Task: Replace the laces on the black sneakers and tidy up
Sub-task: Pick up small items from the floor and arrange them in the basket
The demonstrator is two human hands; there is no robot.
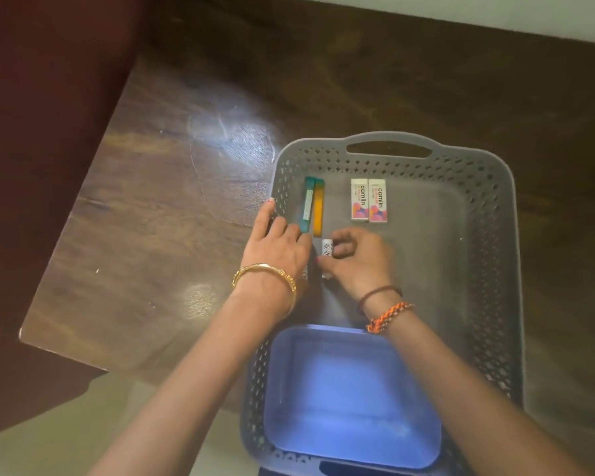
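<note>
Blue tub (351,396) nearest, inside grey basket (495,187) on desk (152,201). Right hand (358,255) pinches small white item (327,250); left hand (277,240) spread flat. Tidying apparently underway; sneakers, laces unseen.

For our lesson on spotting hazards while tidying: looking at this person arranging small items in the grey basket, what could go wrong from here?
1. The right hand pinches a small white tube close to the teal and orange flat bars; a nudge could knock that neat pair askew.
2. The left hand rests across the grey perforated plastic basket's wall, so pressure there might shift the basket on the dark wooden table.
3. The blue plastic tub sits under both forearms and might get bumped.
</note>
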